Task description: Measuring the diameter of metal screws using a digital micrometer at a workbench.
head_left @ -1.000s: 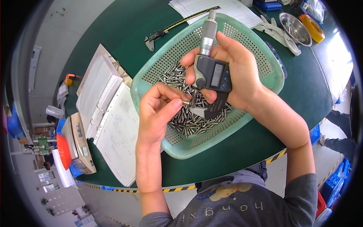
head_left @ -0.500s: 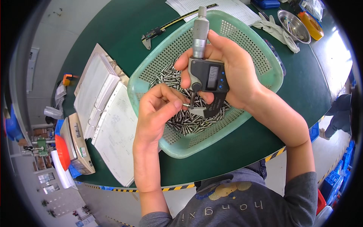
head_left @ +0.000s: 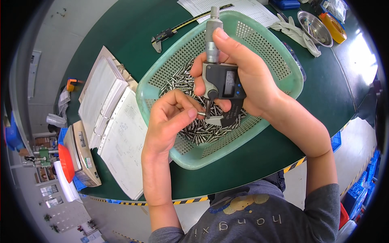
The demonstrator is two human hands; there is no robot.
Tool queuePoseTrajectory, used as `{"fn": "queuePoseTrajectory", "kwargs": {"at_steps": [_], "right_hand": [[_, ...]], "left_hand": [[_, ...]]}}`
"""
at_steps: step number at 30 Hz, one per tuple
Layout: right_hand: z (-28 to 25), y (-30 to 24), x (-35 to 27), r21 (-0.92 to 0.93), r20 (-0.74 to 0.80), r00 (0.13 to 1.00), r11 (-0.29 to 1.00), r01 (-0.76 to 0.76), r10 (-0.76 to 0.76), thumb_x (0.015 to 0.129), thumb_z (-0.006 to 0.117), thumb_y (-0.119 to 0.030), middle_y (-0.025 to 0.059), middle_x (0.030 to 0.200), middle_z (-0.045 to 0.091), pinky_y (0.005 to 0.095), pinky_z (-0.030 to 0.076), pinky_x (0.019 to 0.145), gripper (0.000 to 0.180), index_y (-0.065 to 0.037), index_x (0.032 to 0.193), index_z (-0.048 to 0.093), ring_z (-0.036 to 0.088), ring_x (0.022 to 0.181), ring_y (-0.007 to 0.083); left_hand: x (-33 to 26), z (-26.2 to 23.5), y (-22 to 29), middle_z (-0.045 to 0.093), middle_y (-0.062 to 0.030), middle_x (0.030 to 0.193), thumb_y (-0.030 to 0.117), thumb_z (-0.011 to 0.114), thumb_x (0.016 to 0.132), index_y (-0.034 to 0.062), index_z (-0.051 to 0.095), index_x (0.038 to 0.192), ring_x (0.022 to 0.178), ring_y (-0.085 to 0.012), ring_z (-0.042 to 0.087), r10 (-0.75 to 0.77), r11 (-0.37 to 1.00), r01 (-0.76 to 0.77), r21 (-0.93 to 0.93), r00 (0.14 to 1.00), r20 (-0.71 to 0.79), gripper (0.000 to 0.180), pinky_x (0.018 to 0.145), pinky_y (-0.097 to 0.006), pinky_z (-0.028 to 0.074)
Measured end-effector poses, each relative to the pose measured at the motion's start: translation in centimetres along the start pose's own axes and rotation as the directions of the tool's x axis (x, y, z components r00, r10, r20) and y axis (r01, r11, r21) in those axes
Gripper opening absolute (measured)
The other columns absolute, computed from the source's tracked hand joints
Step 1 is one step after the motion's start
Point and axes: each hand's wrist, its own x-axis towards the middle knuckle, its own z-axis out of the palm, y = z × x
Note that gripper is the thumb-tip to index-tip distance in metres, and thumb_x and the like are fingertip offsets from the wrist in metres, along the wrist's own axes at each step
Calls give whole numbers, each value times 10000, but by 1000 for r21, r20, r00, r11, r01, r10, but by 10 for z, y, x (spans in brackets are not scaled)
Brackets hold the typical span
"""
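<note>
My right hand (head_left: 253, 71) is wrapped round a digital micrometer (head_left: 221, 79), its thumb up beside the grey thimble. The micrometer stands upright over a green plastic basket (head_left: 186, 160), its jaw end toward me. Pinched between the thumb and fingers of my left hand (head_left: 172, 117) is a small metal pin (head_left: 201, 115). The pin's end reaches the gap between the micrometer's spindle and anvil; I cannot tell whether both faces touch it. Many more such metal pins (head_left: 198, 135) lie loose in the basket beneath my hands.
An open ring binder (head_left: 121, 141) lies left, beside a beige scale (head_left: 85, 158). Behind the basket are a caliper (head_left: 166, 35) and paper sheets (head_left: 247, 10). At the far right lie a white glove (head_left: 298, 34), a metal bowl (head_left: 318, 28) and an orange tape dispenser (head_left: 335, 28).
My right thumb has shifted up along the micrometer's thimble. The micrometer has moved slightly, and the pin stays pinched in my left hand at its jaws.
</note>
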Motion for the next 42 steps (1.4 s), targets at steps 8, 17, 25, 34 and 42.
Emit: {"fn": "queuePoseTrajectory", "kwargs": {"at_steps": [8,17,25,34,42], "right_hand": [[-1,2,1,13,26,1000,1000,-8,8,853,312,-540,94,636,572,203,359,348,580,-11,822,551,446,378,113],[0,4,5,-47,-52,993,993,106,-108,893,166,-461,105,648,566,210,379,375,606,25,897,530,436,376,129],[-4,1,3,129,-110,993,991,47,-33,863,215,-477,124,704,571,234,398,400,601,34,929,524,457,386,149],[-6,2,5,168,-75,997,985,29,-16,856,237,-481,134,713,572,247,409,414,596,35,920,529,470,395,160],[-5,2,3,176,-81,996,984,36,-22,855,227,-483,128,698,571,246,403,410,601,35,910,527,466,396,161]], "left_hand": [[-1,-2,-4,560,-60,820,43,606,723,15,507,832,765,-109,522,45,999,-45,31,999,2,150,717,-229,410],[5,9,-7,527,-32,860,15,596,720,30,502,834,801,-93,497,247,945,-127,301,881,-404,149,732,-236,402],[5,19,-12,498,-113,895,-15,613,583,1,568,733,894,-293,484,351,237,-151,960,935,61,157,793,-362,379],[3,28,-10,484,-133,989,49,675,563,4,591,735,1022,-328,441,231,124,-204,971,958,172,197,848,-417,355],[5,21,-9,527,-90,907,43,666,619,8,567,820,950,-271,502,311,294,-112,949,950,15,227,813,-359,399]]}}
